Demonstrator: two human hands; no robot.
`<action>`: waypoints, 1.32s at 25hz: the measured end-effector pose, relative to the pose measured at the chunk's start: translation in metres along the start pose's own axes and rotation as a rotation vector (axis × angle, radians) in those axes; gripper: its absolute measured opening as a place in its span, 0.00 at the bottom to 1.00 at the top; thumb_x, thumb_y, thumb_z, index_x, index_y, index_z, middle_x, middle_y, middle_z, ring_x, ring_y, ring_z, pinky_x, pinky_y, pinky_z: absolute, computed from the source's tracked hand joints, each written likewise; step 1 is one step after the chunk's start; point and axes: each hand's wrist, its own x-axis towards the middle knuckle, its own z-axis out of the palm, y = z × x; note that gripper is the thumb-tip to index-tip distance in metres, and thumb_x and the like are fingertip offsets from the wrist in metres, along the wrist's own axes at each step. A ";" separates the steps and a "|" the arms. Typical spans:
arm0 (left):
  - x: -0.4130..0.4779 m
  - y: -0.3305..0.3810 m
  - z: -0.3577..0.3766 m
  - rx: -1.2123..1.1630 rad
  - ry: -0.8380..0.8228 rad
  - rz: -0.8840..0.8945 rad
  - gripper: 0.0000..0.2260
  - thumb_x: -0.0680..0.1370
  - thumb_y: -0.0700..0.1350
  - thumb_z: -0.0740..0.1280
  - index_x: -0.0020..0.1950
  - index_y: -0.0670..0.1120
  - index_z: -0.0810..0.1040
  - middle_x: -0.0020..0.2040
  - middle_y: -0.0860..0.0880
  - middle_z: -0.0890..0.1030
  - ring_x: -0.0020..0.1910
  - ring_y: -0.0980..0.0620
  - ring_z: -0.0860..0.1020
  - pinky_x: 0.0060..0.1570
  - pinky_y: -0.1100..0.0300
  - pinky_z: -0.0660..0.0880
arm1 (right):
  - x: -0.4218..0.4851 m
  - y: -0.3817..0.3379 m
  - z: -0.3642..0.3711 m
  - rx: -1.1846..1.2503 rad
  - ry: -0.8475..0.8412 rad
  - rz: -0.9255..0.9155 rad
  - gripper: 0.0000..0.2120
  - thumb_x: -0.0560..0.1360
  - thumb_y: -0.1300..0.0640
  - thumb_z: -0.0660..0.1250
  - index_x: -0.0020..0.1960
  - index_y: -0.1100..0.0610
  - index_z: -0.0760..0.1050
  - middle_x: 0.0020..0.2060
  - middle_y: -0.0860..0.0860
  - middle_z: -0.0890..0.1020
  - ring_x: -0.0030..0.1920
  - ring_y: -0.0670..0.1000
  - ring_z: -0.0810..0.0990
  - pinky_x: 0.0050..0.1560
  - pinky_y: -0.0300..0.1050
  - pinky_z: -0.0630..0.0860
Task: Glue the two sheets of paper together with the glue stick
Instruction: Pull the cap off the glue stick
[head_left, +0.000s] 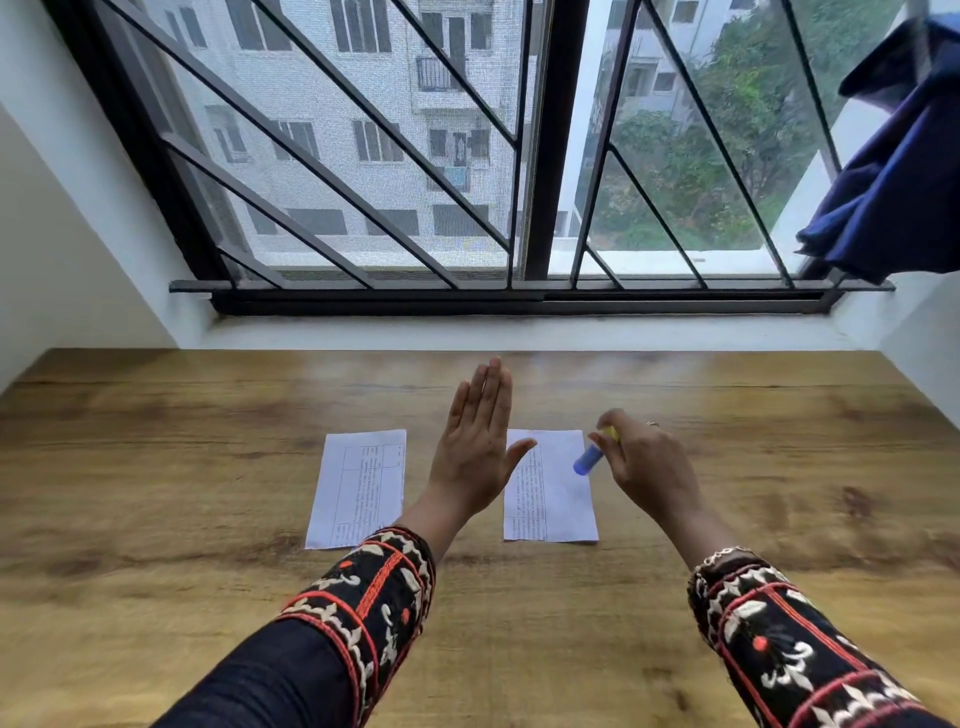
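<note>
1. Left sheet (358, 488) lies flat on the wooden table (156, 467); printed table text too small to read.
2. Left hand (475, 447), fingers straight, raised between the sheets.
3. Right sheet (553, 493); print unreadable.
4. Right hand (649, 462) grips the blue-and-yellow glue stick (592, 454) over the right sheet; no label legible.

A brown wood-grain tabletop (156, 467) is stretching up to a white painted sill (519, 332) beneath a wide black-framed window (551, 156). Black metal grille bars (291, 227) are slanting across the panes, and a fine grey mesh screen (322, 93) is covering the left half. Beyond it, a pale multi-storey apartment block (374, 67) is showing rows of dark windows, while leafy green trees (737, 119) are filling the view through the right half. A dark blue cloth (893, 182) is hanging in folds at the window's right edge, its lower end reaching the frame. A white wall (62, 234) is flanking the recess on the left.
</note>
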 end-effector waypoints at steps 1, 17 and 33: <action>-0.001 0.001 0.000 -0.012 0.002 0.008 0.33 0.78 0.60 0.47 0.73 0.40 0.38 0.74 0.46 0.32 0.74 0.48 0.35 0.74 0.55 0.34 | 0.004 -0.006 0.001 0.003 -0.004 -0.021 0.04 0.73 0.61 0.67 0.43 0.62 0.74 0.27 0.56 0.82 0.28 0.62 0.78 0.31 0.42 0.65; -0.008 0.025 -0.022 -0.736 0.200 -0.400 0.05 0.72 0.41 0.70 0.46 0.43 0.80 0.41 0.45 0.84 0.43 0.48 0.81 0.44 0.49 0.78 | 0.038 -0.070 0.014 0.181 -0.085 -0.188 0.09 0.76 0.55 0.62 0.47 0.62 0.72 0.35 0.61 0.82 0.34 0.63 0.78 0.36 0.51 0.74; -0.030 -0.006 -0.027 -0.752 0.176 -0.500 0.04 0.68 0.43 0.74 0.39 0.48 0.80 0.33 0.50 0.82 0.35 0.54 0.79 0.36 0.57 0.75 | 0.051 -0.097 0.022 0.070 -0.466 -0.154 0.16 0.76 0.49 0.60 0.49 0.63 0.71 0.40 0.60 0.80 0.40 0.60 0.76 0.37 0.46 0.64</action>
